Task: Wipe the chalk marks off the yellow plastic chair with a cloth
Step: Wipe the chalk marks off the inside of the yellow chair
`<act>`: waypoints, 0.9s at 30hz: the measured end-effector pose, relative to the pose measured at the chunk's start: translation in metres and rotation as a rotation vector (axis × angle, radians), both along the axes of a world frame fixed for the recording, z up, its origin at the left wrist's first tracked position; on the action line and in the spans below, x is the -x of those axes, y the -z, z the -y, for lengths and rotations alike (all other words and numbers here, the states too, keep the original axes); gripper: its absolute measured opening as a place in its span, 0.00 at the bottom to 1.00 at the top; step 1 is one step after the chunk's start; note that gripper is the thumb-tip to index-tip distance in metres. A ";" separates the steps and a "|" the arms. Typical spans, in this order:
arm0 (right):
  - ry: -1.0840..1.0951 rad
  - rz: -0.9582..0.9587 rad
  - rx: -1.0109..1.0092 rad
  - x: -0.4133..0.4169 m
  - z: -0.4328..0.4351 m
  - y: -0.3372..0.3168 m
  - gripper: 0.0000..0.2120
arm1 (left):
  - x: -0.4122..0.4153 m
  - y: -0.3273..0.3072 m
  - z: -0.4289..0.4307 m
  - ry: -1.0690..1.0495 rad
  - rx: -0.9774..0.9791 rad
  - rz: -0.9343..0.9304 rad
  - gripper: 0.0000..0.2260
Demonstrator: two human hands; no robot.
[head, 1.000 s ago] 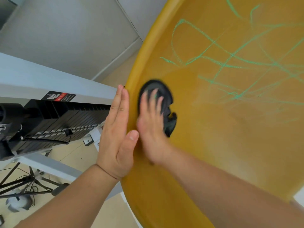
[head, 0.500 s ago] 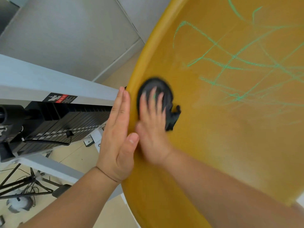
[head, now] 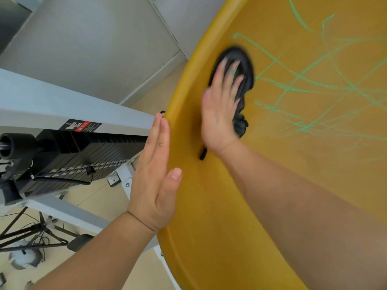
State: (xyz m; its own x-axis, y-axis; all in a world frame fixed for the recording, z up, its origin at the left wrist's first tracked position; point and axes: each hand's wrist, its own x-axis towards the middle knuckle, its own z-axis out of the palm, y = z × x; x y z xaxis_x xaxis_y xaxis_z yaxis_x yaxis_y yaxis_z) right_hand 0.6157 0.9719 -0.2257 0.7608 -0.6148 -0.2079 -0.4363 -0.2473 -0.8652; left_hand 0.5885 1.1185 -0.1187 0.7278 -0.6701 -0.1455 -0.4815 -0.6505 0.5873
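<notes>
Right grip [head: 219,109] flat, pinning limp black crumpled cloth [head: 245,65] to slick yellow plastic chair [head: 209,206] beside green chalk marks [head: 303,86] – may bunch, press through palm. Left grip [head: 155,174] flat, empty, bracing rim.

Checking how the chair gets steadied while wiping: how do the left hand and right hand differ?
The left hand lies empty against the outer rim of the yellow chair; the right hand lies on its inner surface, pressing a black cloth. The left hand's fingers are together and sharp; the right hand's are spread and blurred. Both are flat with straight fingers.
</notes>
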 end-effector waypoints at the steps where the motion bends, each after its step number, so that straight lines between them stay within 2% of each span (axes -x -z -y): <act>1: -0.105 -0.037 -0.004 0.024 -0.026 0.001 0.33 | -0.001 0.001 -0.001 0.007 0.000 0.007 0.36; 4: -0.518 0.019 -0.116 0.121 -0.091 0.001 0.33 | 0.000 0.002 -0.003 0.014 -0.005 0.021 0.33; 7: -0.702 0.041 -0.217 0.164 -0.087 0.009 0.32 | 0.001 0.002 -0.001 -0.001 -0.012 0.025 0.32; 9: -0.634 0.034 -0.177 0.130 -0.061 0.015 0.29 | 0.001 0.002 0.000 -0.005 -0.018 0.029 0.31; 11: -0.414 0.008 -0.132 0.069 -0.032 0.009 0.28 | 0.000 0.002 0.000 -0.014 -0.020 0.026 0.32; 14: -0.070 0.030 -0.069 0.005 0.006 -0.003 0.36 | 0.001 0.001 0.000 -0.013 -0.002 0.020 0.31; 16: -0.064 0.068 -0.063 0.001 0.003 -0.001 0.36 | 0.001 0.002 -0.001 -0.007 -0.003 0.027 0.31; 19: -0.292 -0.012 -0.025 0.053 -0.053 0.002 0.29 | -0.001 0.002 -0.002 0.008 -0.016 0.034 0.32; 22: -0.672 0.012 -0.139 0.148 -0.094 0.003 0.32 | 0.000 0.002 -0.004 0.005 -0.037 0.035 0.32; 25: -0.914 -0.120 -0.060 0.199 -0.068 0.035 0.32 | 0.003 0.002 -0.002 -0.018 -0.168 0.095 0.35; 27: -0.920 -0.324 0.066 0.201 -0.026 0.073 0.31 | 0.005 0.003 0.002 -0.031 -0.337 0.211 0.40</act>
